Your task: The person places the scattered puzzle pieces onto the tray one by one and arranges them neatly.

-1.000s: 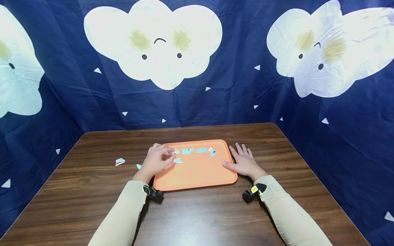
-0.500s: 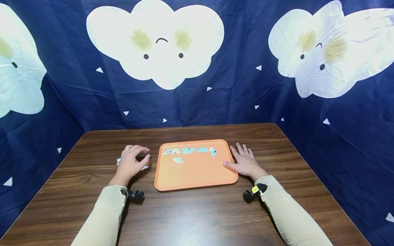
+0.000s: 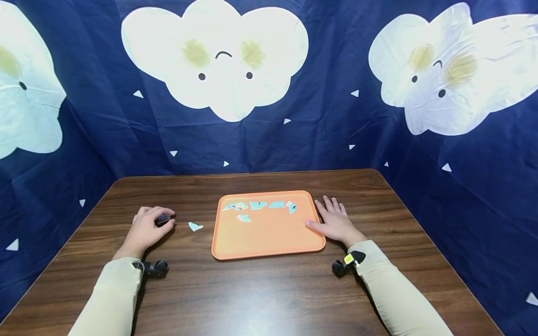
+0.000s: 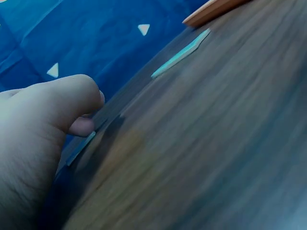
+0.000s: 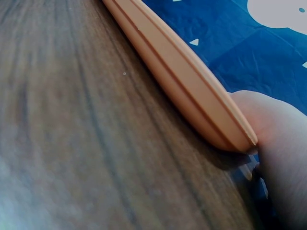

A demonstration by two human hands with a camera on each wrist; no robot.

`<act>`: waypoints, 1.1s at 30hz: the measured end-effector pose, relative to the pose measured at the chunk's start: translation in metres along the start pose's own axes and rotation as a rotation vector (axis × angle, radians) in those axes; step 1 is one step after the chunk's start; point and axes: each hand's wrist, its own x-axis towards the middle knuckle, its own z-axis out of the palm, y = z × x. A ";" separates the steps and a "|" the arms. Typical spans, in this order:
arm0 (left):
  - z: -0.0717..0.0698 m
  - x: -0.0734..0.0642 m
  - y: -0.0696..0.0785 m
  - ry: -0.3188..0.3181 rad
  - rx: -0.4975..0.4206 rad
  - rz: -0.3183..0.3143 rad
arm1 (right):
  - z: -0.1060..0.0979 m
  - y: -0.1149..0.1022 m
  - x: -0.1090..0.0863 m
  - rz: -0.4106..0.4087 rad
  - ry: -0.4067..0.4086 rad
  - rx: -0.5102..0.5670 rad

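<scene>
At the left of the table my left hand (image 3: 147, 228) hovers low with curved fingers and thumb apart. In the left wrist view a flat light-blue piece (image 4: 80, 149) lies on the table right at its fingertips. Another irregular light-blue piece (image 3: 195, 226) lies between that hand and the orange tray (image 3: 269, 238). Several printed light-blue pieces lie on the tray: a row along its far side, including one piece (image 3: 258, 205), and a single piece (image 3: 244, 218) below the row. My right hand (image 3: 334, 223) rests spread at the tray's right side, thumb over the rim.
The brown wooden table (image 3: 260, 294) reaches back to a dark blue curtain (image 3: 252, 144) with cloud faces. A black wrist camera (image 3: 156, 268) sits on the left cuff and another black camera (image 3: 339, 267) on the right.
My left hand has moved left from the tray, past one loose piece, to the far-left piece. It left a printed piece at the row's left end. The right hand stays put.
</scene>
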 end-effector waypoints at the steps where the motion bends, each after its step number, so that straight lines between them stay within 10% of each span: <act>1: -0.002 -0.001 -0.003 -0.006 -0.002 -0.008 | 0.000 0.000 0.000 0.000 0.000 0.000; 33: -0.019 -0.011 -0.020 -0.048 0.148 -0.126 | -0.003 -0.001 0.000 0.006 -0.013 0.003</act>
